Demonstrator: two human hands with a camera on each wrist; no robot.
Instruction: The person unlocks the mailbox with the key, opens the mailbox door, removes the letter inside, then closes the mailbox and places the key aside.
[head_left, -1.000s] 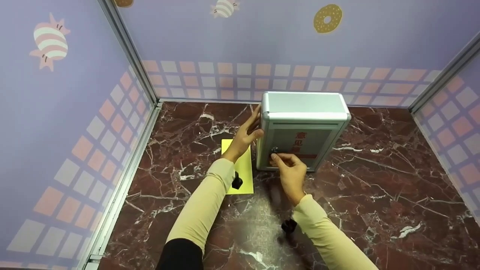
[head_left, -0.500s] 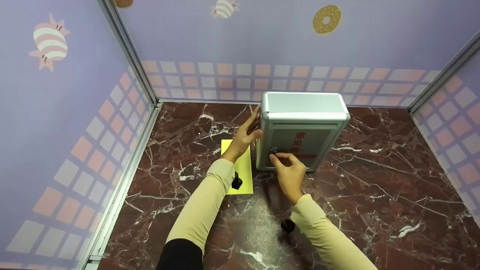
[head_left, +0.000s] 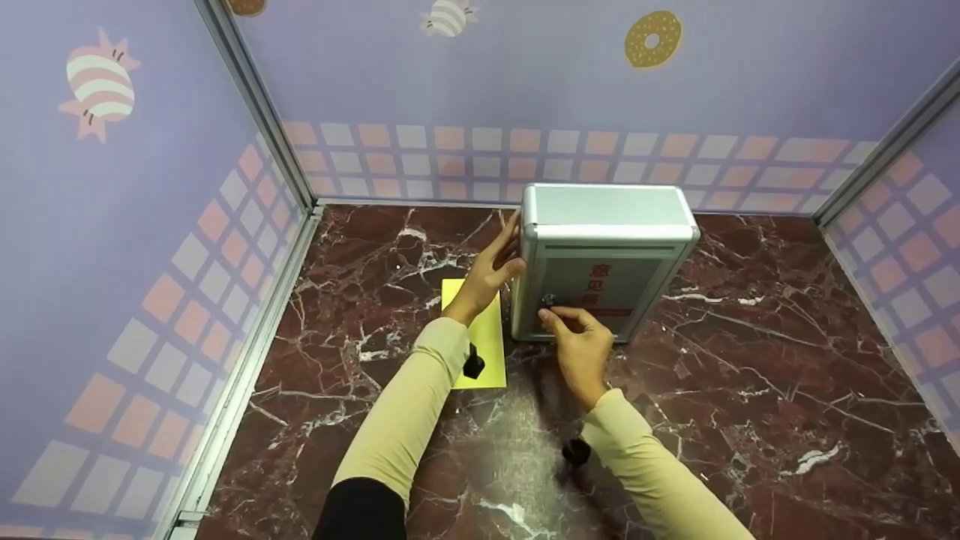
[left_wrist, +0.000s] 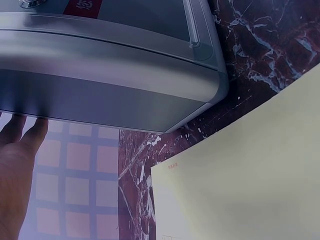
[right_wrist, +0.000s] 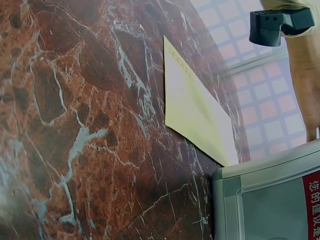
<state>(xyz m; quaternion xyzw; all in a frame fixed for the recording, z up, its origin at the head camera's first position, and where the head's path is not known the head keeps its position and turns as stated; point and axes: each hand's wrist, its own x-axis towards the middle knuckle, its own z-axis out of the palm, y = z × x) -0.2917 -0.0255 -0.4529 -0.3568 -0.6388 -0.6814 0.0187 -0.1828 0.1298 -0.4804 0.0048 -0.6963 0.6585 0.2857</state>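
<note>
A silver metal suggestion box stands upright on the marble surface, red characters down its front panel. My left hand rests against the box's left side with fingers extended; in the left wrist view its fingertips touch the side panel. Low on the front's left part is a small metal lock. My right hand is right at it, thumb and forefinger pinched together on a small key-like piece mostly hidden by the fingers. Partly under the left forearm lies a yellow envelope, flat beside the box.
Purple patterned walls enclose the dark red marble tabletop at the back and both sides. The box stands close to the back wall. A black camera mount sits at the left wrist, another mount at the right.
The pinched fingertips of my right hand have shifted very slightly left at the lock. My left hand, the box and the envelope have stayed put.
</note>
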